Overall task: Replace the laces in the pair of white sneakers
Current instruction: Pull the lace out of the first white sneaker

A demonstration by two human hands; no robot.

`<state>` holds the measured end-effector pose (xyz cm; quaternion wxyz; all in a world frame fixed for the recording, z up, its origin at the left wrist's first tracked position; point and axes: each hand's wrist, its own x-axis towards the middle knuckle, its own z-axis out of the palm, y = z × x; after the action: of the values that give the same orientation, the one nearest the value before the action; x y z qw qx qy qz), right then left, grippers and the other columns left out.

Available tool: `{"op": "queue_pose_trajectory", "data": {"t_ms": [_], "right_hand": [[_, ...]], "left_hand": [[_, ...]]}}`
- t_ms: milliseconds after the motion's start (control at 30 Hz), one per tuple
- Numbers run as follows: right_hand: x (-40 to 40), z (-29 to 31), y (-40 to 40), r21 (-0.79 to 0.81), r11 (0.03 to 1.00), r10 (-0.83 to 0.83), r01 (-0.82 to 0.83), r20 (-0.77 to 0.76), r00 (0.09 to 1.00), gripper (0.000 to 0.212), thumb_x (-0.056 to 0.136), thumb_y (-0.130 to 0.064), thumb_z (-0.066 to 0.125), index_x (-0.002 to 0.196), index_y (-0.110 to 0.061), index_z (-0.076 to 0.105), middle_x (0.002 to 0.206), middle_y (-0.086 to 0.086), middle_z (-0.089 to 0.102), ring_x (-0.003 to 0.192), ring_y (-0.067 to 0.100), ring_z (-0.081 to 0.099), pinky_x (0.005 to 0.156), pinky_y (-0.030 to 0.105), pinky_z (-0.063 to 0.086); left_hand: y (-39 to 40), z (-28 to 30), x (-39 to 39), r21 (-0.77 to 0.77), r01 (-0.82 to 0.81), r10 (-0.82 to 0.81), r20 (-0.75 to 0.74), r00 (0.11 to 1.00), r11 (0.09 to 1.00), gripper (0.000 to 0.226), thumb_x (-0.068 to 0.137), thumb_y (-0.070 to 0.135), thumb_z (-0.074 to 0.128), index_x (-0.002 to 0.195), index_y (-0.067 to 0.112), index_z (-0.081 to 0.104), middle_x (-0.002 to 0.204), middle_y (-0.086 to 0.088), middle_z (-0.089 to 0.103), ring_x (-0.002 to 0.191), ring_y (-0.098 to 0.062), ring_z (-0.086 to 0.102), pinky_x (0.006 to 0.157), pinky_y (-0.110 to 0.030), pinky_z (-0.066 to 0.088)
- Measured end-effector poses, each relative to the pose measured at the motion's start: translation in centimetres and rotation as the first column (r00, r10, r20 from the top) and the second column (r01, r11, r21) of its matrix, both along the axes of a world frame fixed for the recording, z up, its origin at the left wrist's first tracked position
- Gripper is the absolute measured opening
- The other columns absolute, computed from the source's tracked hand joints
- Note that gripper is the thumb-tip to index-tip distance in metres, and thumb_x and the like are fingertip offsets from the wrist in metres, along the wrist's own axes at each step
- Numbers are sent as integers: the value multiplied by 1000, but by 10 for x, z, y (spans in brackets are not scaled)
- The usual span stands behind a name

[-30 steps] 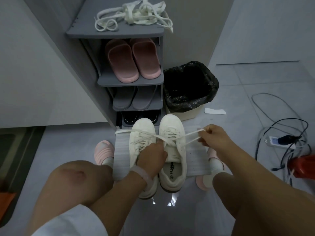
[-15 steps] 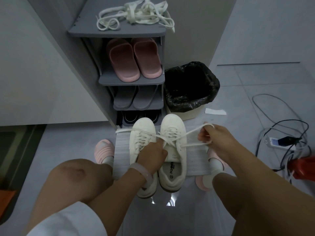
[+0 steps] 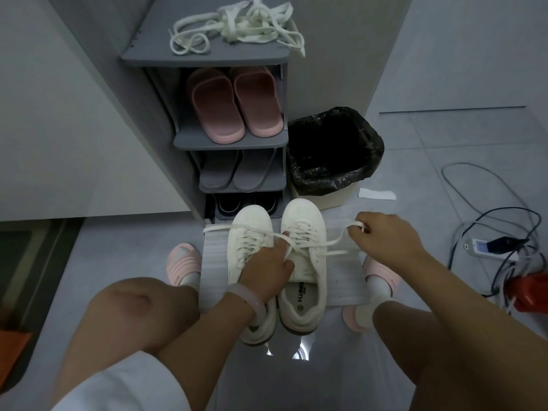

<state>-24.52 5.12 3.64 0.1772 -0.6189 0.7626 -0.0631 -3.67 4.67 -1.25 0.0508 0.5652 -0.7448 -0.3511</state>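
Two white sneakers stand side by side on a white sheet [image 3: 213, 262] on the floor, the left sneaker [image 3: 252, 223] and the right sneaker [image 3: 302, 221]. My left hand [image 3: 267, 271] rests over the tongue area between them, with a finger pressing the crossing of the white lace [image 3: 314, 247] on the right sneaker. My right hand [image 3: 385, 235] pinches a loop of that lace, pulled out to the right. The other lace end [image 3: 216, 229] trails left across the left sneaker. A loose heap of white laces [image 3: 237, 34] lies on top of the grey shoe rack [image 3: 204, 57].
The rack holds pink slippers [image 3: 234, 105], grey slippers [image 3: 237, 170] and dark shoes below. A bin with a black bag [image 3: 335, 149] stands right of it. Cables and a power strip [image 3: 486, 247] lie on the floor at right. My knees and pink slippers flank the sheet.
My right hand has drawn the lace loop up and slightly back toward the shoe. My left hand stays on the sneakers, one finger now stretched out onto the lace crossing.
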Motion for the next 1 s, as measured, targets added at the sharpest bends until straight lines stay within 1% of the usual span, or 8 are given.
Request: {"op": "queue_pose_trajectory", "data": {"t_ms": [133, 267, 367, 467, 533, 667, 833, 1000], "right_hand": [[-20, 10, -3, -192, 978, -141, 87, -288, 947, 20, 84, -26, 48, 76, -10, 57, 57, 1, 45, 50, 19, 37, 48, 19, 19], [-19, 8, -1, -231, 972, -83, 42, -169, 982, 16, 86, -22, 51, 92, -10, 60, 82, 6, 58, 68, 21, 43, 55, 25, 26], [5, -1, 9, 88, 967, 233, -238, 70, 970, 18, 92, -26, 48, 104, -17, 57, 91, 2, 59, 80, 19, 52, 64, 25, 33], [25, -11, 20, 366, 818, 362, -443, 270, 892, 27, 95, -40, 44, 104, -20, 59, 88, -4, 58, 79, 12, 55, 65, 22, 39], [25, -11, 20, 301, 884, 286, -357, 254, 924, 38, 96, -42, 38, 85, -13, 61, 79, -2, 57, 76, 16, 55, 66, 24, 40], [24, -13, 20, 22, 978, 206, -207, 46, 978, 32, 94, -40, 45, 92, -12, 60, 92, 4, 55, 83, 18, 54, 66, 25, 37], [51, -26, 33, 302, 930, 197, -211, 76, 977, 45, 88, -54, 48, 112, -16, 43, 101, 6, 61, 88, 22, 60, 69, 30, 44], [70, -35, 35, 233, 953, 205, -194, -27, 978, 35, 95, -29, 43, 122, -8, 37, 107, 11, 62, 95, 29, 61, 67, 30, 37]], "left_hand": [[-2, 1, 2, 12, 19, -19, -14, 1000, 1000, 60, 92, 17, 42, 147, 24, 19, 91, -17, 61, 79, -28, 57, 67, -30, 41], [0, 4, -1, -4, 52, -52, 13, 999, 999, 55, 93, 24, 42, 145, 22, 23, 94, -13, 62, 81, -24, 56, 69, -29, 42], [1, 9, -3, -65, 36, -37, -17, 999, 997, 34, 94, 32, 44, 123, 15, 44, 88, -8, 57, 86, -25, 57, 68, -28, 40], [-3, 11, -3, -179, 1, -18, -88, 996, 984, 20, 94, 22, 44, 101, 8, 56, 91, -5, 51, 90, -25, 54, 71, -29, 38], [-9, 10, -3, -248, 38, -59, -74, 996, 968, 22, 94, 17, 44, 101, 7, 63, 99, -8, 58, 94, -22, 53, 78, -27, 37], [-17, 10, -5, -240, 34, -58, -92, 994, 970, 21, 92, 15, 48, 102, 7, 65, 102, -9, 62, 95, -20, 54, 81, -26, 38], [-23, 12, -7, -152, 76, -86, -64, 994, 985, 22, 92, 15, 50, 109, 5, 60, 107, -11, 57, 98, -21, 53, 83, -26, 39], [-24, 9, -11, -214, 155, -146, 58, 988, 964, 19, 94, 11, 43, 102, 1, 57, 106, -12, 57, 100, -23, 52, 82, -26, 37]]}}
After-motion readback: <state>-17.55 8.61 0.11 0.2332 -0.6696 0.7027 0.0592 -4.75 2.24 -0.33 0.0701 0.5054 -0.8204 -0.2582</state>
